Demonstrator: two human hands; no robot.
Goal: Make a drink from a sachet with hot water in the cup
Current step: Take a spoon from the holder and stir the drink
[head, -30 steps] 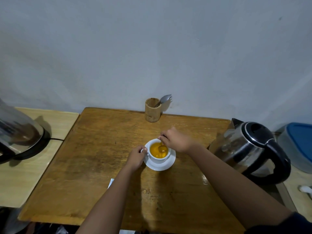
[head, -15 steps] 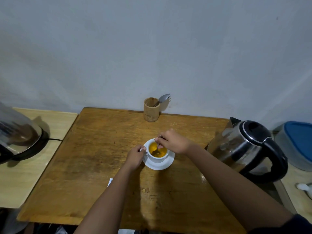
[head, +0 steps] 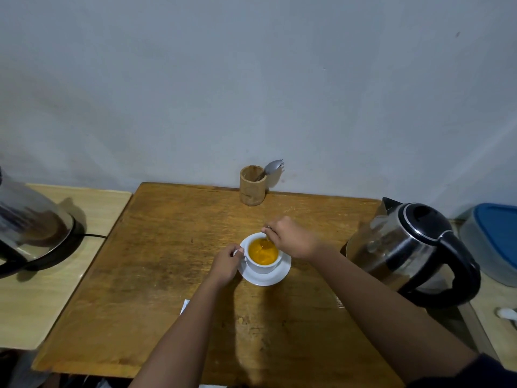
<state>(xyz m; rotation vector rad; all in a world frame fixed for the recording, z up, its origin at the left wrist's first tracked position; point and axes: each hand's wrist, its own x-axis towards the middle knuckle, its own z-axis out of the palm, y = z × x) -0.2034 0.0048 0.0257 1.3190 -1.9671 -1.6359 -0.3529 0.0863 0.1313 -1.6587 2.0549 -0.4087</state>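
A white cup (head: 263, 266) filled with orange drink (head: 263, 253) stands on a white saucer (head: 272, 277) in the middle of the wooden table (head: 167, 275). My left hand (head: 226, 261) pinches the cup's handle on its left side. My right hand (head: 291, 238) hovers over the cup's far right rim, shut on a metal spoon (head: 265, 240) whose bowl dips into the drink. A white corner of the sachet (head: 184, 306) peeks out from under my left forearm.
A steel kettle with a black handle (head: 414, 250) stands at the table's right edge. A wooden holder with a spork (head: 251, 184) sits at the back by the wall. Another steel kettle (head: 30, 228) rests on the left side table. A blue-lidded container (head: 495, 239) is far right.
The spoon has moved around inside the cup, from the right side toward the far rim, with my right hand following. My left hand has stayed on the handle.
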